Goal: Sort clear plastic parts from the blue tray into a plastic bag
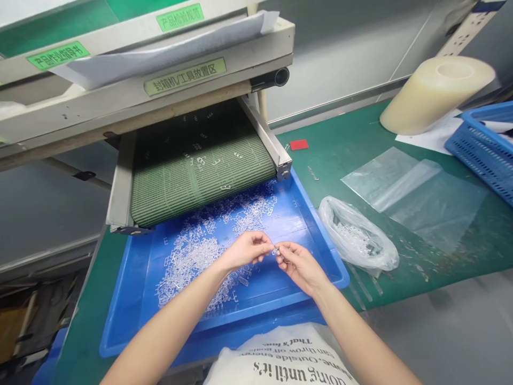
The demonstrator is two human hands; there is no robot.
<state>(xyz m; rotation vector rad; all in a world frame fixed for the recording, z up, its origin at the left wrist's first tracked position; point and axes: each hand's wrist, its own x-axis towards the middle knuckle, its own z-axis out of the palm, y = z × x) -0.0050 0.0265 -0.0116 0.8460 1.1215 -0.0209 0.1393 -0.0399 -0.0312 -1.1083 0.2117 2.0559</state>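
Note:
Over the blue tray (304,224), my two hands meet fingertip to fingertip. My left hand (252,248) is closed in a pinch at a small clear plastic piece (276,251). The fingers of my right hand (298,264) are also closed around small clear pieces; how many is hidden. Below and left of my hands, a heap of small clear plastic parts (188,267) is spread across the tray floor. To the right of the tray lies an open clear plastic bag (360,238) with more such parts inside.
A green conveyor belt (200,176) carrying scattered clear parts ends above the tray's far side. On the green table (328,144) are flat clear bags (417,187), a red tag (298,145), a large film roll (433,96) and a blue basket (481,155).

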